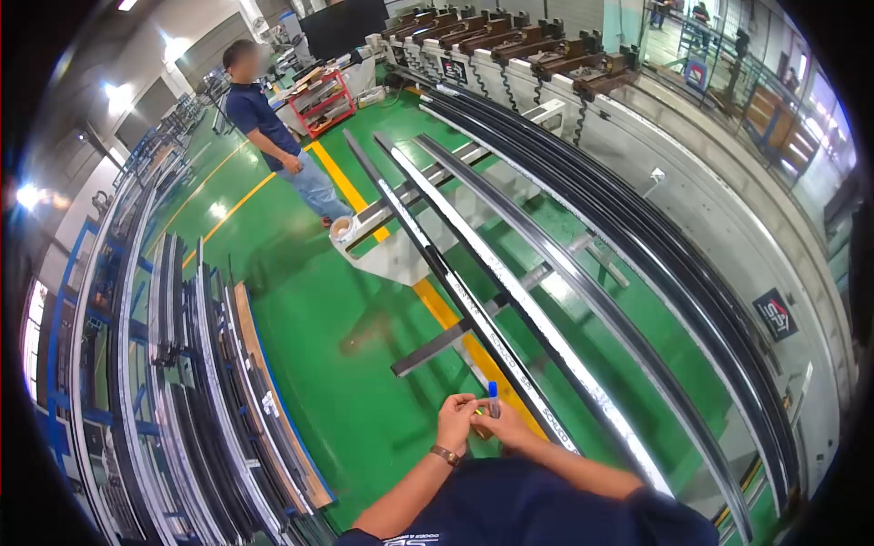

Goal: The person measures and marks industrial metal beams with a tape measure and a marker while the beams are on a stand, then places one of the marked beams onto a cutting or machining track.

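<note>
Holding a small blue-capped tube (492,393) between your left hand (455,420) and right hand (510,426), both closed on it above the green floor (319,364), just beside the near end of the long curved strips (546,337), you should probably keep it upright and your grip steady.

I see my left hand (455,420) and right hand (512,426) meeting at lower centre, with a marker (492,392) between them. Beyond them, long profiles (510,300) run from upper centre to lower right. A rack (182,364) fills the left, and another person (273,136) stands upper left.
</note>
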Demonstrator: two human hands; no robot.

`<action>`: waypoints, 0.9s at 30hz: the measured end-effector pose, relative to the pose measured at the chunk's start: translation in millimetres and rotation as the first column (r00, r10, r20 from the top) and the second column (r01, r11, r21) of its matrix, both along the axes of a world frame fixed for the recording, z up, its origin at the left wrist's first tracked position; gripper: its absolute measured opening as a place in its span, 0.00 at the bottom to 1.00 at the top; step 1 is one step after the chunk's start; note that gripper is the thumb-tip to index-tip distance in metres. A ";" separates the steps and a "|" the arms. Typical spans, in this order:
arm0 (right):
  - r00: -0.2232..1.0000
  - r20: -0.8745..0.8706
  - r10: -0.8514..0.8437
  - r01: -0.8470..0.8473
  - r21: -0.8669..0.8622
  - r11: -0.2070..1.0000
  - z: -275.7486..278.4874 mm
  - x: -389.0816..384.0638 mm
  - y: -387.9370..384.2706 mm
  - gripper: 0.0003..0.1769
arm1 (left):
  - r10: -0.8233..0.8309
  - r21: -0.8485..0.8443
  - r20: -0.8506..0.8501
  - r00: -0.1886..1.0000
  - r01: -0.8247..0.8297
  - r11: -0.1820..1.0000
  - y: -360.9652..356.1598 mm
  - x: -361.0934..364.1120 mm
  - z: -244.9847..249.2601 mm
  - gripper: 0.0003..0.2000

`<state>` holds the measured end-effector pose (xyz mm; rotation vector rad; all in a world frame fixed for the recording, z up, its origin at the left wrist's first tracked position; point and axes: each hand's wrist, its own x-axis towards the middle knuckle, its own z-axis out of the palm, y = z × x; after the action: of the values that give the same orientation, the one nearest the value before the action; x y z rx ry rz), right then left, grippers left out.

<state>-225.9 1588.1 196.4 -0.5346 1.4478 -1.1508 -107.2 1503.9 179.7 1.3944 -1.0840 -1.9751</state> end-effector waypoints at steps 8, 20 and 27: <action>0.987 -0.147 -0.059 0.082 0.158 0.984 32.9 -27.5 -65.3 0.22 | -0.199 -0.004 -0.022 0.980 0.199 0.980 -158.5 -25.1 -20.7 0.16; 0.961 -0.032 -0.274 0.266 0.373 0.889 5.7 -78.7 129.6 0.11 | 0.347 -0.115 -0.278 0.896 -0.389 0.914 -491.8 -71.3 -1.8 0.12; 0.935 -0.161 -0.315 0.347 0.238 0.907 -62.3 -94.1 71.0 0.12 | -0.076 0.125 -0.176 0.981 0.099 0.987 -308.0 -117.2 -78.6 0.09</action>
<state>-320.0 1659.1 134.1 -0.1740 1.8134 -1.1779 -224.4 1195.9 101.1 1.2331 -0.9664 -2.2217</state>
